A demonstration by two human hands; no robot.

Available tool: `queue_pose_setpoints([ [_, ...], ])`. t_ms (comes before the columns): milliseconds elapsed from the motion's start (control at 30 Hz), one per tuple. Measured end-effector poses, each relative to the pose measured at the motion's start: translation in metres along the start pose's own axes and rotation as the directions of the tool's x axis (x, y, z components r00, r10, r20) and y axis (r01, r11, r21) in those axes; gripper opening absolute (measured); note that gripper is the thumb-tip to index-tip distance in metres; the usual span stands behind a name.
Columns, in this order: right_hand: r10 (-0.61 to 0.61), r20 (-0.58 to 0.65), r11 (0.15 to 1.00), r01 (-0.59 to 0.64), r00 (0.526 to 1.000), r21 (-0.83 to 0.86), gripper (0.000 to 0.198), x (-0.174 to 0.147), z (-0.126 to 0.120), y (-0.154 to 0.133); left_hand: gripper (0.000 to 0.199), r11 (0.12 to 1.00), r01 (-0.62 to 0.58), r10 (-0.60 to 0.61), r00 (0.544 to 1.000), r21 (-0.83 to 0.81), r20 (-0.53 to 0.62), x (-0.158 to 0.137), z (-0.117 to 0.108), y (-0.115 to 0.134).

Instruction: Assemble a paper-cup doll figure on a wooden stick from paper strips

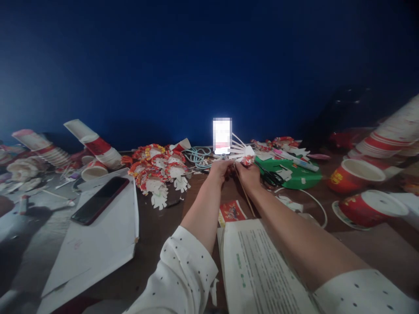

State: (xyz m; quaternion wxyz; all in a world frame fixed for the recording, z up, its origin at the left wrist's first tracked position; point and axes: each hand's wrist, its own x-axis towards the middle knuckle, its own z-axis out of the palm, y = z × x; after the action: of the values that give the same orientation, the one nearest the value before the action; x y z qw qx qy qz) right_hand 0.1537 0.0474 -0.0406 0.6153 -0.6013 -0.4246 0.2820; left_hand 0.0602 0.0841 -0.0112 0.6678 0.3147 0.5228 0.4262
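Both arms reach forward over the brown table, in white sleeves with dark dots. My right hand [249,175] is closed on a cut paper cup [247,152], whose long white strips fan out to the left and whose edge shows red. Just left of it, my left hand [223,168] has its fingers bent together; what they pinch, if anything, is hidden. A thin wooden stick [245,194] slants down from between the hands toward the booklet. Close beyond them glows a lit phone screen [222,135], partly blurred out.
Finished-looking red-and-white paper pieces [160,168] lie in a heap at left. Right of my hands, black scissors [273,176] rest on a green disc [303,174]. A dark phone [100,200] lies on a white board [94,248]. Red cups [355,176], stacked cups [388,131] and a booklet [262,266] are around.
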Motion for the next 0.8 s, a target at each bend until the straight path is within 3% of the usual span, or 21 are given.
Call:
queue_pose_setpoints([
  [567,0.021,0.089,1.000,-0.019,0.996,-0.023,0.022,-0.003,-0.002,-0.005,0.018,0.999,0.037,-0.037,0.999,-0.001,0.026,-0.001,-0.001,0.002],
  [800,0.016,0.134,1.000,-0.017,0.991,0.006,0.024,-0.004,-0.002,-0.012,0.011,1.000,0.000,0.000,1.000,-0.019,0.001,-0.003,-0.001,0.002],
])
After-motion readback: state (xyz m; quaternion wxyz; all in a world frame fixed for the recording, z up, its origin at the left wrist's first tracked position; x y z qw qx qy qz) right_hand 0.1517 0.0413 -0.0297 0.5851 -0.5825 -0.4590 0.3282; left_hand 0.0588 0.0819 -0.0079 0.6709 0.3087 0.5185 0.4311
